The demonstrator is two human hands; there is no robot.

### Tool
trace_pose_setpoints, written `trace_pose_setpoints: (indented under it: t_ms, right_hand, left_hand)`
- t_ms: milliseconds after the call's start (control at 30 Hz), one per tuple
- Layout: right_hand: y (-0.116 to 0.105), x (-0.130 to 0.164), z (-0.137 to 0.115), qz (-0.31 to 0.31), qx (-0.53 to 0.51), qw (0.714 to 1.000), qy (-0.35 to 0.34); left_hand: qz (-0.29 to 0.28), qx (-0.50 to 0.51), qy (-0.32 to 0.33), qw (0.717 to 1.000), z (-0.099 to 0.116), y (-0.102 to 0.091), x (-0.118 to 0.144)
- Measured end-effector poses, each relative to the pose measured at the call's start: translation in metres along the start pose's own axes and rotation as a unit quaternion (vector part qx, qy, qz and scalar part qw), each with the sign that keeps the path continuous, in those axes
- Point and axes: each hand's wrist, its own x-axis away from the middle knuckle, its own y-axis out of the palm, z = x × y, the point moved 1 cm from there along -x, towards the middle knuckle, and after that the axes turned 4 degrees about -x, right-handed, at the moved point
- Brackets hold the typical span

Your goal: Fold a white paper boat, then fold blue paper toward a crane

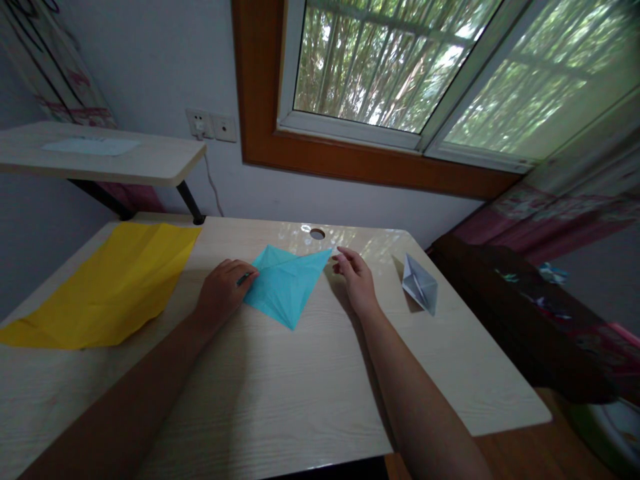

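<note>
From my head view, a matte turquoise sheet of folded paper (283, 293) lies between my hands on the pale wood-grain desk (300, 400), about midway across and nearer the back edge than the front. It has a kite-like outline: one sharp point aims at the desk's front edge, a shorter peak stands towards the back edge, and a long tip reaches out to the right. Between the peak and the tip the upper outline dips. Creases fan up from the front point, a fold line crosses the upper part, and the surface looks slightly rumpled, with overlapping layers.

My left hand (223, 287) pinches the paper's left corner, fingers curled together over it; a small dark object (243, 279) shows by my fingers, too blurred to name. My right hand (356, 277) is at the right tip, fingers bent and partly apart. The fingertips come right up to the paper, but I cannot tell whether they close on it.

Behind the paper, a round dark-lined hole (317, 234) sits close to the desk's back edge. Near the right edge stands a pale grey folded paper piece (419, 283), angular and diamond-like, casting a shadow to its left. A large bright yellow sheet of paper (120, 280), wavy along its front, spreads over the desk's left part, before a pale raised shelf (165, 157) on black legs at the back left corner.
</note>
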Motion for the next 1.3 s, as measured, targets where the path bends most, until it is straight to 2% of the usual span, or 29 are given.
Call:
trace_pose_setpoints:
  t_ms: [100, 267, 367, 433, 533, 633, 700, 833, 967, 1033, 1133, 1233, 1300]
  right_hand:
    - [0.004, 0.0, 0.007, -0.021, -0.043, 0.999, 0.025]
    - [0.023, 0.014, 0.007, -0.164, -0.015, 0.986, 0.019]
    - [0.034, 0.022, 0.001, -0.233, -0.037, 0.971, 0.037]
    - [0.036, 0.024, -0.001, -0.239, -0.038, 0.969, 0.048]
    - [0.032, 0.02, -0.001, -0.215, -0.066, 0.971, 0.078]
    - [0.026, 0.017, 0.0, -0.197, -0.115, 0.967, 0.115]
    - [0.025, 0.018, -0.001, -0.197, -0.142, 0.96, 0.14]
    - [0.027, 0.024, -0.009, -0.225, -0.192, 0.939, 0.175]
    - [0.03, 0.029, -0.017, -0.266, -0.219, 0.918, 0.195]
    - [0.03, 0.03, -0.019, -0.277, -0.217, 0.915, 0.198]
    - [0.029, 0.029, -0.019, -0.283, -0.219, 0.914, 0.192]
    - [0.029, 0.028, -0.016, -0.269, -0.226, 0.917, 0.187]
    - [0.029, 0.026, -0.013, -0.245, -0.228, 0.923, 0.19]
  left_hand:
    - [0.015, 0.008, -0.019, 1.0, 0.001, -0.001, 0.0]
    - [0.036, 0.037, -0.04, 0.998, 0.006, -0.003, 0.001]
    - [0.037, 0.061, -0.041, 0.997, 0.012, -0.003, 0.003]
    - [0.023, 0.087, -0.03, 0.995, 0.015, -0.002, 0.004]
    - [-0.02, 0.155, -0.019, 0.987, 0.019, 0.0, 0.007]
    - [-0.046, 0.252, -0.045, 0.966, 0.018, 0.003, 0.008]
    - [-0.038, 0.302, -0.071, 0.95, 0.014, 0.005, 0.008]
    - [-0.002, 0.305, -0.1, 0.947, 0.003, 0.008, 0.003]
    - [-0.036, 0.3, -0.108, 0.947, 0.004, 0.012, 0.001]
    - [-0.085, 0.35, -0.113, 0.926, 0.008, 0.016, 0.002]
    - [-0.154, 0.442, -0.118, 0.876, 0.012, 0.022, 0.005]
    - [-0.18, 0.494, -0.13, 0.841, 0.013, 0.022, 0.009]
    - [-0.207, 0.537, -0.159, 0.802, 0.014, 0.018, 0.011]
